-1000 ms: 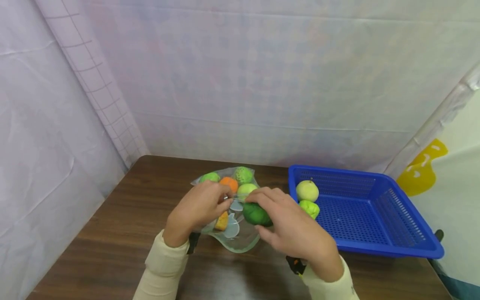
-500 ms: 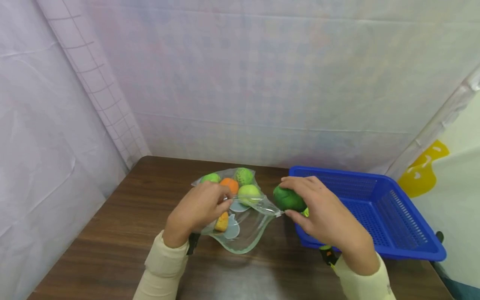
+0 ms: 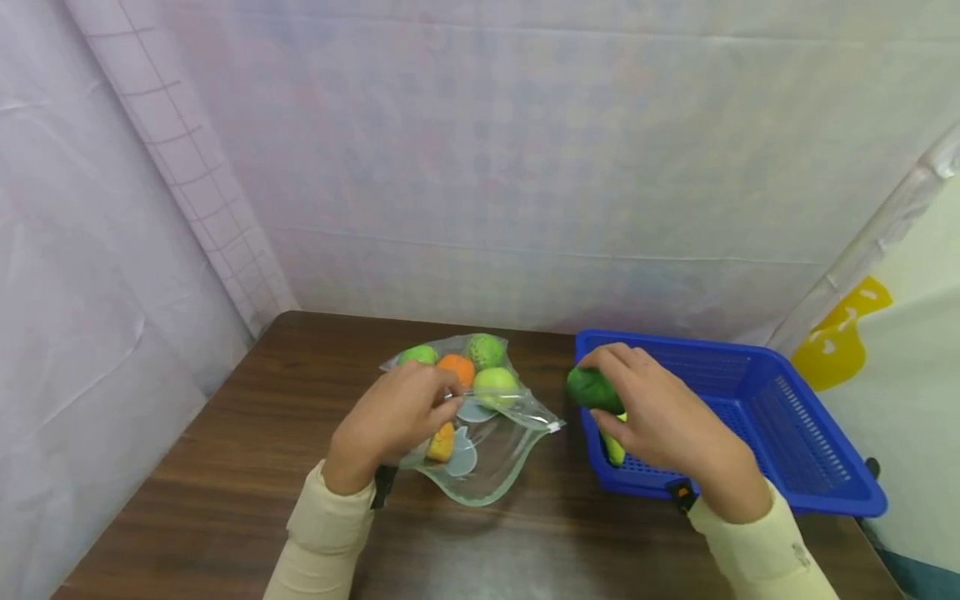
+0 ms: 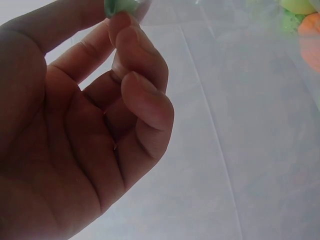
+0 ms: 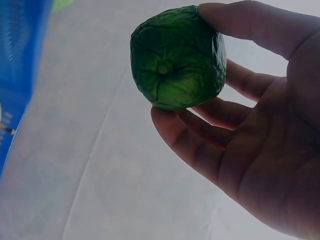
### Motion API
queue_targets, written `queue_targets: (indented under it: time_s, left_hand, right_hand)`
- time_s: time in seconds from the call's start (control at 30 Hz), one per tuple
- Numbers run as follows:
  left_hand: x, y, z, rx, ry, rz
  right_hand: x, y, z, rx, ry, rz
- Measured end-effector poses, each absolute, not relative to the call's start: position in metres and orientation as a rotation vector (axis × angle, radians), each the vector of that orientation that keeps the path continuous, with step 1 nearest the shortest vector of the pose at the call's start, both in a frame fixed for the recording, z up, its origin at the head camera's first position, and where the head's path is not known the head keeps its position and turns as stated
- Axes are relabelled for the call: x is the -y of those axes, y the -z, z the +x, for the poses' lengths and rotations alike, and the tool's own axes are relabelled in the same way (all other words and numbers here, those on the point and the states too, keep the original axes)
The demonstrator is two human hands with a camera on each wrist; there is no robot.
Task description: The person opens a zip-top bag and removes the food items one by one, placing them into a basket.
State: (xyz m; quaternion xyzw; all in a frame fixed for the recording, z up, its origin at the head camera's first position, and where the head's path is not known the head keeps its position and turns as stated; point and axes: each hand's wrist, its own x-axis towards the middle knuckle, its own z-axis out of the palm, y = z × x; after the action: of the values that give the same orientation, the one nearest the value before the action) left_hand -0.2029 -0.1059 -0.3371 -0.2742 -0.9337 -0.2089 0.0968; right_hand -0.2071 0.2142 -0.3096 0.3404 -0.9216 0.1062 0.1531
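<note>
My left hand (image 3: 397, 412) pinches the upper edge of a clear zip bag (image 3: 498, 475) lying on the dark wooden table; in the left wrist view, thumb and forefinger meet at its greenish rim (image 4: 121, 6). Inside the bag are two green fruits, an orange fruit (image 3: 456, 368), a yellow-green apple-like fruit (image 3: 495, 387) and a small orange-yellow piece (image 3: 441, 442). My right hand (image 3: 667, 417) holds a dark green bell pepper (image 5: 175, 60) between thumb and fingers, above the left rim of the blue basket (image 3: 817, 433).
A yellow-green item (image 3: 613, 448) lies in the basket's left end, partly covered by my right hand. White cloth walls (image 3: 525, 167) stand behind the table. A yellow shape (image 3: 832, 350) hangs on the right-hand cloth.
My right hand has moved right with the pepper, from over the bag to the basket's left side. The bag's zip slider corner has come into sight. My left hand stays put.
</note>
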Motion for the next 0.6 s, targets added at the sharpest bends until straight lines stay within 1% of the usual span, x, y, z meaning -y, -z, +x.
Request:
queue_targets:
  time_s: [0.27,0.6]
  left_hand:
    - [0.106,0.339,-0.203,2.771,0.624,-0.805]
    - [0.105,0.34,-0.204,2.764,0.602,-0.807]
  right_hand:
    - [-0.221,0.316,-0.22,2.732,-0.277,0.91]
    - [-0.225,0.319,-0.222,2.786,-0.226,0.917]
